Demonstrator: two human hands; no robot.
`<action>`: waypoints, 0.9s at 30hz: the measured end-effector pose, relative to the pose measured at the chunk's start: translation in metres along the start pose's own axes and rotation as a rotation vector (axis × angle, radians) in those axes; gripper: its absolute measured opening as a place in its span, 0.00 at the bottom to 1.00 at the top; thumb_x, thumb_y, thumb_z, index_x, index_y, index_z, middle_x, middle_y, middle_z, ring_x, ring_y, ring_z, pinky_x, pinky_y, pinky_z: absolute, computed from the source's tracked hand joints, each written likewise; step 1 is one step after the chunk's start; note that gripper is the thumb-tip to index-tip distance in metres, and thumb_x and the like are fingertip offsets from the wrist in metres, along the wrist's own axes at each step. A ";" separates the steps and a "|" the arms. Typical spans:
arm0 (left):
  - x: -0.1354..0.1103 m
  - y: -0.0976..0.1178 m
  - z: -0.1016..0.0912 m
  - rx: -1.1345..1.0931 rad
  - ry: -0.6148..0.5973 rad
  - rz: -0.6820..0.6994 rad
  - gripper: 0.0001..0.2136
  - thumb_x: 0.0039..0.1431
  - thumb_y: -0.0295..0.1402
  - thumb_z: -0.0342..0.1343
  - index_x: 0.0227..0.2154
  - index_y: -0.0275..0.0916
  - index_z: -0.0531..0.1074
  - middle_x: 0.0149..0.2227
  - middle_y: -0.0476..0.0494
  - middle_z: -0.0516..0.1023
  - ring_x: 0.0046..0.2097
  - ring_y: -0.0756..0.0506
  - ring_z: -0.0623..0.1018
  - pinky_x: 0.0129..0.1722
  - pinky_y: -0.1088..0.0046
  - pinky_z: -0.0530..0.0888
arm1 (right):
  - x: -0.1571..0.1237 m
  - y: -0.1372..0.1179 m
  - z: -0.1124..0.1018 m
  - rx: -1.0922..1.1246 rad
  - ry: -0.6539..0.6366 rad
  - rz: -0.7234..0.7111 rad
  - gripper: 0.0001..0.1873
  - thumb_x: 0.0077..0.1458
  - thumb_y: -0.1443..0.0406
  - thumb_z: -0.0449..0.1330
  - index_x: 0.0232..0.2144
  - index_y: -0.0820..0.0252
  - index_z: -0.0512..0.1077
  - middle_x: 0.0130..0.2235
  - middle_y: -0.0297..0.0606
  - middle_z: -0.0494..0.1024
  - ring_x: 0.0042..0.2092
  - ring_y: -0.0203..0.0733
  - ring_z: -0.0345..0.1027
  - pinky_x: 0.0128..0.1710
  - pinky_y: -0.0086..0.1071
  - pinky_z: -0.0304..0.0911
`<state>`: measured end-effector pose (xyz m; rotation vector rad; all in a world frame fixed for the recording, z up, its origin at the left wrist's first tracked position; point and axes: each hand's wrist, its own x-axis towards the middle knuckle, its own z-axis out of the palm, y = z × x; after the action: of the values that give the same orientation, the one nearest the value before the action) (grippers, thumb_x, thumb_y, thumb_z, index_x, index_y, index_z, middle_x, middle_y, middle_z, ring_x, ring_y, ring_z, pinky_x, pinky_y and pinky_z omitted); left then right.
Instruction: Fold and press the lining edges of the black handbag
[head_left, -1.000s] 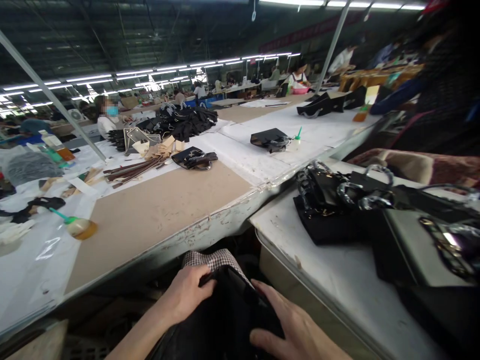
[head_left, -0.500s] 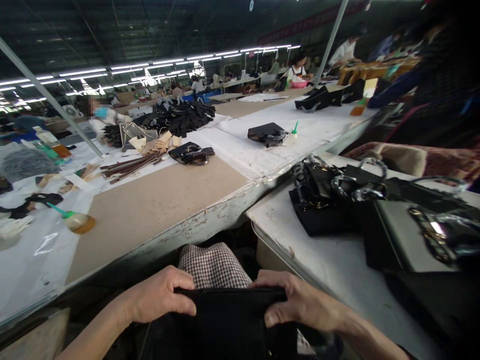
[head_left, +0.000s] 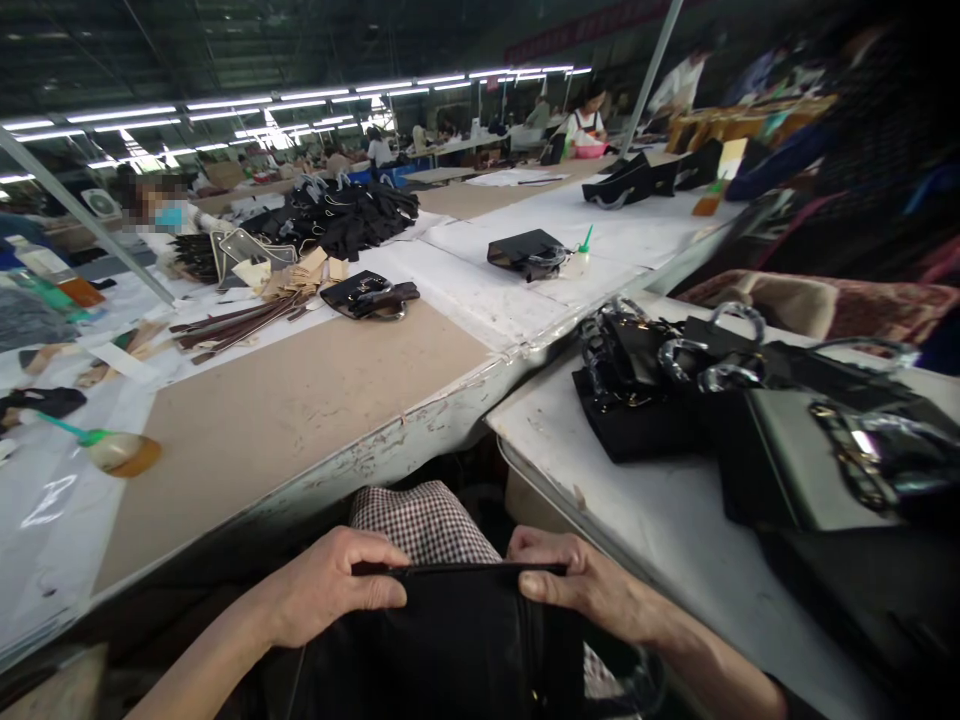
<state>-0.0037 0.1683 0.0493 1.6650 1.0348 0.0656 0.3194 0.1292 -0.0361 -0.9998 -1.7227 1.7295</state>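
Note:
A black bag (head_left: pixel 457 640) rests on my lap over checked cloth (head_left: pixel 424 520), below the table's edge. My left hand (head_left: pixel 330 590) grips its top edge at the left, fingers curled over the rim. At the right end of the same rim, my right hand (head_left: pixel 585 585) pinches it with thumb in front. Both hands are closed on the bag.
The long worktable (head_left: pixel 300 410) ahead has a brown board surface, leather straps (head_left: pixel 232 325), a small black bag (head_left: pixel 367 295) and a glue bottle (head_left: pixel 112 450). A side table (head_left: pixel 660 530) at right carries several black bags with chains (head_left: pixel 675 370). Other people work farther back.
My hands went from lying on the bag to gripping its top edge at both ends. The view has since shifted slightly; the grip holds steady.

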 end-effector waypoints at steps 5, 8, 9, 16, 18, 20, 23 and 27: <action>0.003 0.006 0.003 0.036 -0.033 0.007 0.12 0.63 0.39 0.56 0.38 0.40 0.82 0.37 0.47 0.81 0.41 0.43 0.77 0.43 0.73 0.69 | -0.003 -0.002 0.003 -0.016 0.038 0.033 0.24 0.63 0.48 0.58 0.27 0.61 0.75 0.37 0.35 0.68 0.37 0.38 0.62 0.36 0.31 0.59; 0.004 0.005 0.007 0.057 -0.012 -0.005 0.11 0.62 0.38 0.57 0.34 0.38 0.81 0.32 0.49 0.76 0.37 0.45 0.74 0.40 0.74 0.67 | -0.002 -0.005 0.005 -0.054 0.065 0.027 0.22 0.63 0.49 0.59 0.27 0.60 0.77 0.36 0.35 0.69 0.36 0.38 0.63 0.35 0.31 0.59; 0.004 0.005 0.008 0.056 -0.006 -0.006 0.10 0.62 0.38 0.56 0.33 0.38 0.80 0.31 0.50 0.75 0.37 0.46 0.72 0.39 0.74 0.66 | -0.001 -0.006 0.006 -0.076 0.076 0.020 0.21 0.63 0.50 0.60 0.27 0.60 0.77 0.35 0.35 0.69 0.36 0.38 0.64 0.35 0.31 0.60; 0.000 0.012 0.014 0.061 0.047 -0.024 0.09 0.62 0.37 0.56 0.31 0.39 0.77 0.28 0.53 0.65 0.35 0.47 0.66 0.37 0.75 0.63 | 0.009 -0.029 -0.008 -0.117 -0.093 0.139 0.21 0.60 0.51 0.62 0.27 0.62 0.79 0.27 0.32 0.70 0.29 0.36 0.61 0.29 0.28 0.58; 0.001 0.010 0.015 0.056 0.050 -0.018 0.09 0.61 0.38 0.57 0.31 0.39 0.77 0.28 0.53 0.66 0.34 0.48 0.66 0.37 0.75 0.63 | 0.017 -0.040 -0.013 -0.097 -0.235 0.198 0.21 0.59 0.50 0.62 0.27 0.62 0.78 0.24 0.30 0.68 0.27 0.33 0.58 0.26 0.26 0.56; 0.002 0.007 0.016 0.040 0.038 -0.022 0.09 0.61 0.38 0.57 0.31 0.39 0.77 0.28 0.53 0.67 0.34 0.48 0.66 0.37 0.75 0.64 | 0.029 -0.051 -0.012 -0.117 -0.355 0.210 0.18 0.59 0.52 0.63 0.29 0.61 0.78 0.25 0.29 0.69 0.27 0.32 0.59 0.26 0.25 0.57; 0.003 0.003 0.019 0.021 0.032 -0.018 0.10 0.61 0.39 0.57 0.34 0.39 0.80 0.29 0.53 0.70 0.33 0.48 0.66 0.36 0.75 0.64 | 0.053 -0.062 0.002 -0.235 -0.451 0.204 0.15 0.60 0.55 0.62 0.29 0.59 0.76 0.24 0.27 0.69 0.26 0.32 0.60 0.24 0.25 0.56; 0.001 -0.002 0.021 0.036 0.064 -0.004 0.11 0.60 0.38 0.57 0.36 0.39 0.81 0.28 0.52 0.70 0.33 0.48 0.66 0.34 0.75 0.63 | 0.077 -0.065 0.031 -0.420 -0.396 0.004 0.19 0.61 0.62 0.60 0.19 0.60 0.65 0.19 0.25 0.61 0.23 0.30 0.56 0.22 0.26 0.50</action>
<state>0.0070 0.1531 0.0388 1.7027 1.0927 0.0992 0.2394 0.1751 0.0147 -0.8613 -2.4101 1.6875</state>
